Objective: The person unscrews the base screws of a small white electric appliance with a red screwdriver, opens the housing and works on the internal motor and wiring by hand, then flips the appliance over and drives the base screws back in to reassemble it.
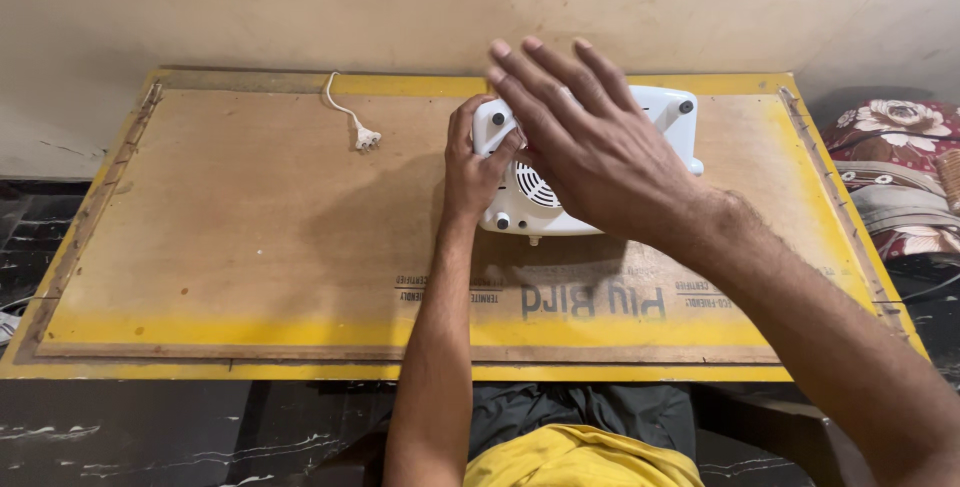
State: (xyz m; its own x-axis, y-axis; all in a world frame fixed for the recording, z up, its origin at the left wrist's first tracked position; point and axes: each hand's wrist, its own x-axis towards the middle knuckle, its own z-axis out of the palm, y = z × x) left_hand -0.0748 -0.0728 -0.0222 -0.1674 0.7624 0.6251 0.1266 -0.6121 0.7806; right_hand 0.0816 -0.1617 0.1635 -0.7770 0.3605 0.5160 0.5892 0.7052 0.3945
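Note:
A white plastic appliance (668,112) lies bottom-up on the plywood board (250,237), showing a round vent grille (536,187) and small dark rubber feet at its corners. My left hand (468,169) grips the appliance's left edge, thumb on its underside. My right hand (590,137) hovers above the appliance with fingers spread and extended toward the wall, covering much of its middle; it holds nothing visible. What lies under the right palm is hidden.
A white cord ending in a two-pin plug (366,137) lies on the board's far left part. The board has yellow edges (300,332) and rests on a dark marble surface (150,427). A floral fabric bundle (895,167) sits at the right.

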